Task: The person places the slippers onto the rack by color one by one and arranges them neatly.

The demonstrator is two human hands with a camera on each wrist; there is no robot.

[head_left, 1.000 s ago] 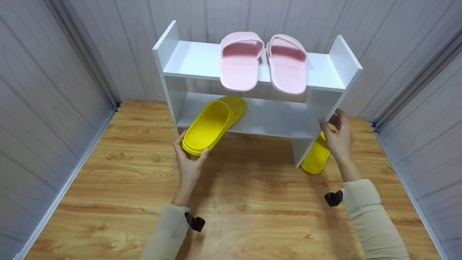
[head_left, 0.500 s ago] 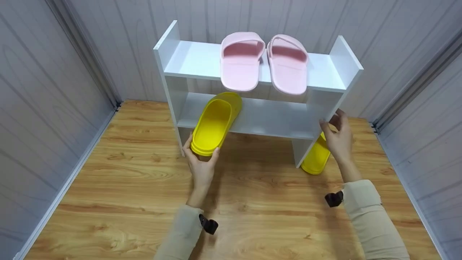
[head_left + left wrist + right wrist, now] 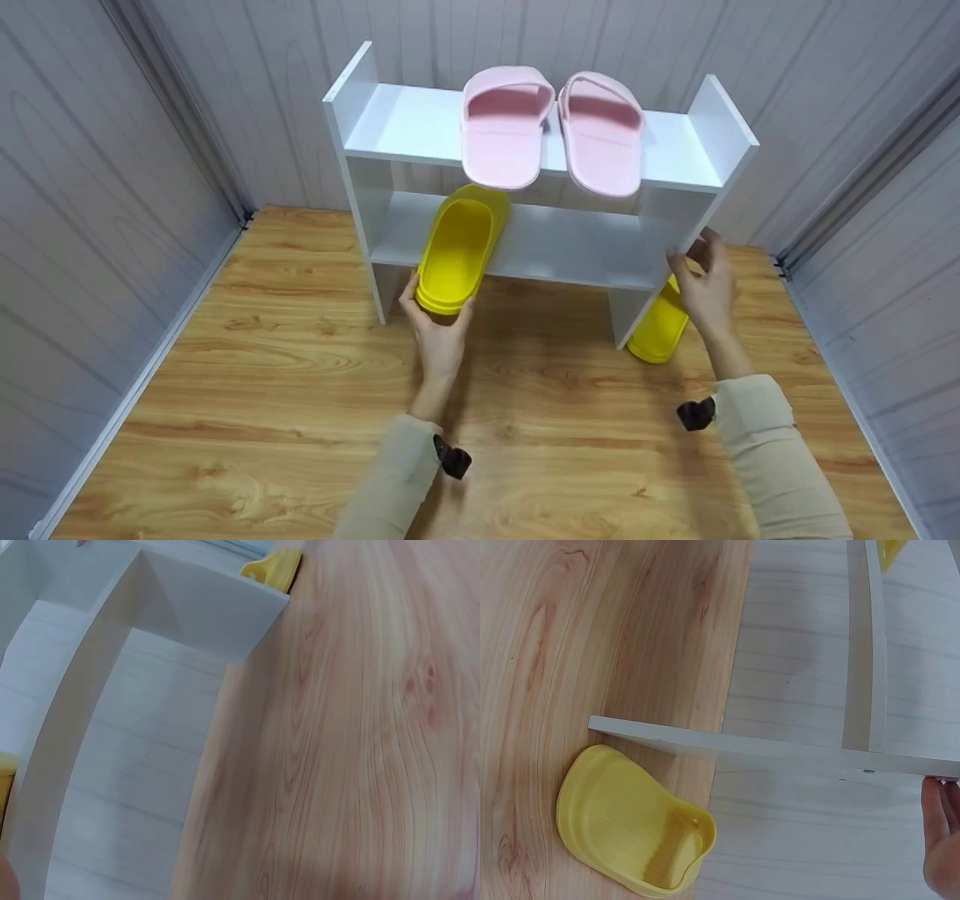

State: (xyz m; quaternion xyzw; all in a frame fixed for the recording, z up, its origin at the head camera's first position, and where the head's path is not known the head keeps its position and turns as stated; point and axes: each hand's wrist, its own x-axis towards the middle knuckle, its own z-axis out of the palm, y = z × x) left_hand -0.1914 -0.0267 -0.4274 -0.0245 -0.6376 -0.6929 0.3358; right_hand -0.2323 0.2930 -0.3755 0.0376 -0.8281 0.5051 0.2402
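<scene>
A yellow closed-toe slipper (image 3: 454,251) points toe-first into the middle shelf (image 3: 570,240) of a white shoe rack, under the top board. My left hand (image 3: 439,341) holds its heel end, thumb on one side and fingers on the other. Only a fingertip of that hand and a sliver of the slipper show in the left wrist view. At the rack's right side panel (image 3: 780,750), my right hand (image 3: 705,289) touches the outer face with its fingertips. Below that hand, a second yellow slipper (image 3: 630,825) lies on the floor beside the panel.
Two pink slippers, a left one (image 3: 502,142) and a right one (image 3: 602,142), stand side by side on the top shelf (image 3: 416,124), their open ends overhanging its front. Wood-look floor (image 3: 262,375) spreads before the rack. Pale panel walls (image 3: 82,225) stand behind and on both sides.
My left hand has moved right and inward with the yellow slipper, which has turned to point more straight into the middle shelf. My right hand stays at the side panel.
</scene>
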